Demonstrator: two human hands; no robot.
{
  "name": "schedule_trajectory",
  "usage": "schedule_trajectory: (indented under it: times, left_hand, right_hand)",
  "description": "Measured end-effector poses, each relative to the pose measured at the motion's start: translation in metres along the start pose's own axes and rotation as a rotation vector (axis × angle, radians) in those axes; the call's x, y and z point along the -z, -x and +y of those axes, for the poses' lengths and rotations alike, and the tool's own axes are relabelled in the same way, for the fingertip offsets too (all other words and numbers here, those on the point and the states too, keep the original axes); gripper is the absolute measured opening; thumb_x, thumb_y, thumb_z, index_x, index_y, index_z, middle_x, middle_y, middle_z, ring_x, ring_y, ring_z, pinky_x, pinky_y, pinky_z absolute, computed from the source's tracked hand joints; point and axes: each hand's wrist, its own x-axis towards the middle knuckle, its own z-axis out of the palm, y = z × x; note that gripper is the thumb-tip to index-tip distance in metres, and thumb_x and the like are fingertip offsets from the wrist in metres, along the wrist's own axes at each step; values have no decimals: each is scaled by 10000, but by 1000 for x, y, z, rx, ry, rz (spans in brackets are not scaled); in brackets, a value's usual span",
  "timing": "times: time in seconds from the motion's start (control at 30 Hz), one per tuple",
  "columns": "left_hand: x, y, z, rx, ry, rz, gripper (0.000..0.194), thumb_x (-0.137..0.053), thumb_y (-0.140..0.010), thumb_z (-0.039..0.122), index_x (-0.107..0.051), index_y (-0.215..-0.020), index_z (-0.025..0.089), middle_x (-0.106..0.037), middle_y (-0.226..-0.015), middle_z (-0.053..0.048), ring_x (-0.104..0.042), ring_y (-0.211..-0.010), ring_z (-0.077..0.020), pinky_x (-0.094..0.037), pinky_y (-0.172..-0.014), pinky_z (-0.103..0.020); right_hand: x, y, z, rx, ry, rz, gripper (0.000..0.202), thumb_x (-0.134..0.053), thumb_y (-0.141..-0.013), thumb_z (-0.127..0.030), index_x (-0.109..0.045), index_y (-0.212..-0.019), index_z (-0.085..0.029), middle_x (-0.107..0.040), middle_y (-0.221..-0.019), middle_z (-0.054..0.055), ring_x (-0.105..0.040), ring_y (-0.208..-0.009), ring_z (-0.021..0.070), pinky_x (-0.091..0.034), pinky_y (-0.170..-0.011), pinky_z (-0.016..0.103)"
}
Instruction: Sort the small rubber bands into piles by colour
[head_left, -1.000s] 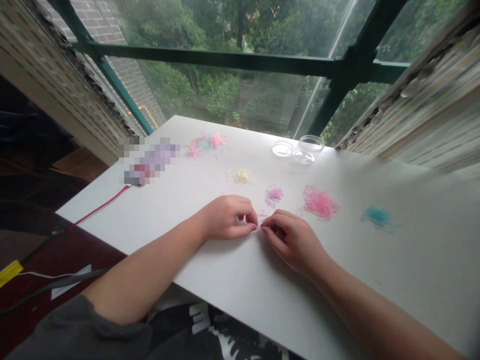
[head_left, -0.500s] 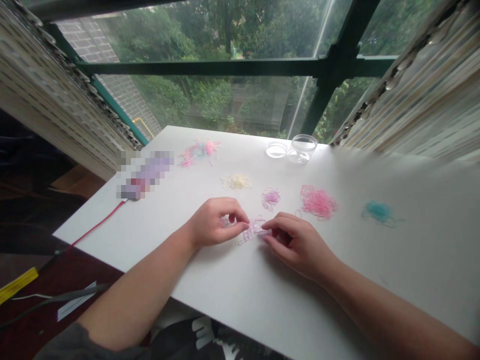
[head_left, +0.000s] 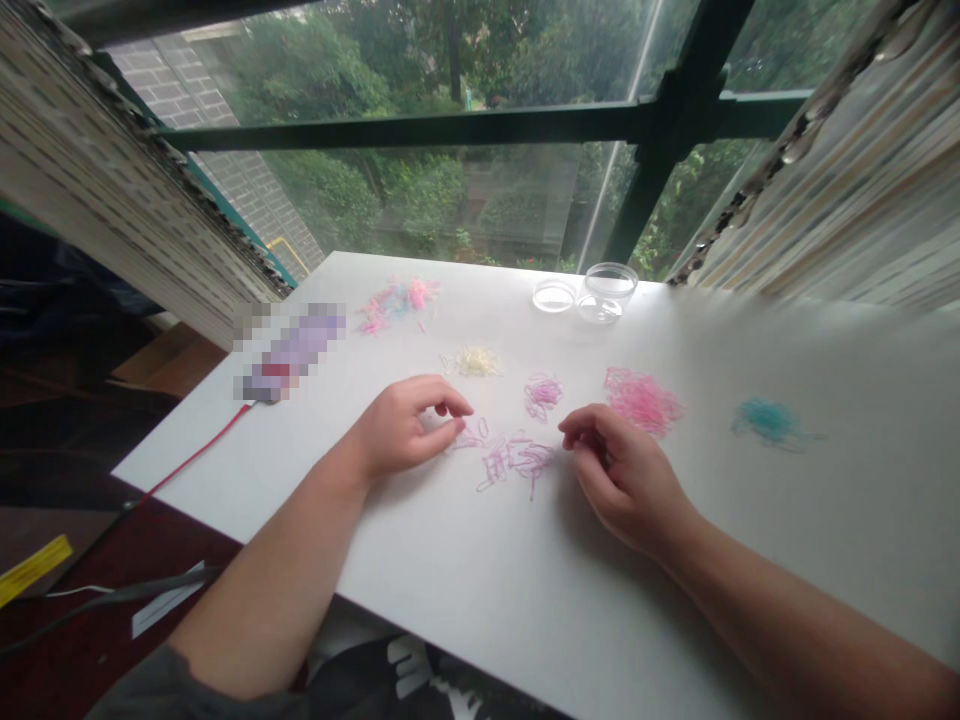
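Thin purple loops [head_left: 496, 464] lie loosely scattered on the white table [head_left: 450, 570], between my two hands. On their left, my left hand [head_left: 409, 425] has its thumb and index finger apart, the tips beside a few of the loops. My right hand [head_left: 626, 475] is to their right, fingers curled and thumb a little apart, with nothing visible in it. Just behind the scattered loops is a small purple pile [head_left: 542, 396]. A pink pile [head_left: 643, 402] lies behind my right hand, and a pale yellow pile [head_left: 478, 361] is behind my left hand.
A teal pile [head_left: 769, 420] lies at the right. A mixed pink and blue pile [head_left: 397, 303] is at the back left. Near the window edge stand a clear jar [head_left: 609, 290] and a clear round lid [head_left: 553, 296]. A pixelated purple object with a red cord [head_left: 195, 455] lies left.
Both hands have moved apart, my left hand to the left and my right hand to the right. The purple loops between them are more exposed and spread out.
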Motion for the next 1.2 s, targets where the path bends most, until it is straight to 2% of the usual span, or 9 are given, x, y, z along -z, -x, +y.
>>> schedule_trajectory:
  times: [0.1, 0.2, 0.3, 0.53, 0.67, 0.77, 0.87, 0.97, 1.2]
  left_hand:
    - [15, 7, -7, 95, -76, 22, 234, -502, -740, 153, -634, -933, 174, -639, -915, -45, -570, -770, -136, -459, -661, -248]
    - [23, 13, -10, 126, -74, -102, 354, -537, -693, 163, -613, -1038, 190, -622, -994, -47, -574, -793, -142, -480, -691, -258]
    - [21, 14, -8, 134, -57, -185, 434, -611, -671, 221, -598, -1103, 190, -617, -1002, -56, -573, -789, -147, -493, -738, -283]
    - [0, 6, 2, 106, -62, -138, 243, -582, -753, 214, -653, -986, 195, -642, -924, -42, -570, -774, -135, -472, -712, -254]
    - [0, 6, 6, 45, -41, -122, 196, -535, -781, 180, -652, -939, 189, -641, -902, -41, -571, -785, -136, -471, -716, -253]
    - [2, 5, 6, 48, -97, -27, 192, -529, -783, 188, -638, -941, 187, -630, -911, -46, -565, -818, -152, -473, -760, -287]
    - [3, 5, 4, 88, -169, 41, 209, -528, -779, 191, -626, -963, 197, -615, -963, -50, -557, -894, -174, -468, -813, -319]
    - [0, 5, 0, 136, -199, 44, 259, -510, -763, 152, -621, -991, 205, -606, -1004, -47, -562, -919, -176, -463, -843, -329]
    - [-6, 5, -13, 180, -73, 28, 236, -480, -763, 133, -652, -903, 210, -649, -940, -14, -593, -842, -146, -480, -769, -270]
  right_hand:
    - [0, -1, -1, 1, 113, -46, 236, -453, -698, -51, -513, -873, -198, -553, -724, 5, -491, -601, 129, -379, -567, 246]
    - [-1, -1, -5, 34, 218, -119, 225, -469, -695, -71, -515, -876, -199, -539, -698, 4, -481, -596, 137, -361, -555, 250]
    - [-2, -1, -7, 78, 282, -180, 201, -493, -718, -109, -521, -896, -198, -545, -733, 17, -489, -625, 147, -357, -560, 255]
    - [-5, 0, -4, 93, 302, -206, 97, -518, -773, -160, -509, -862, -199, -555, -775, 20, -502, -674, 151, -368, -585, 259]
    - [-4, 0, -5, 97, 292, -220, 83, -524, -780, -174, -525, -859, -198, -555, -777, 17, -501, -675, 149, -375, -595, 263]
    - [-4, -2, -7, 98, 282, -227, 78, -524, -783, -183, -538, -859, -196, -559, -781, 17, -501, -671, 147, -376, -595, 265]
    - [-4, -2, -7, 100, 267, -228, 80, -505, -795, -171, -551, -857, -192, -562, -782, 21, -503, -665, 144, -379, -598, 266]
    - [-3, -2, -6, 99, 245, -232, 101, -494, -800, -155, -570, -855, -190, -568, -795, 26, -511, -667, 140, -386, -602, 262]
    - [-5, -24, -15, 87, 287, -250, 116, -524, -786, -159, -631, -789, -202, -599, -800, 21, -541, -663, 126, -385, -585, 234]
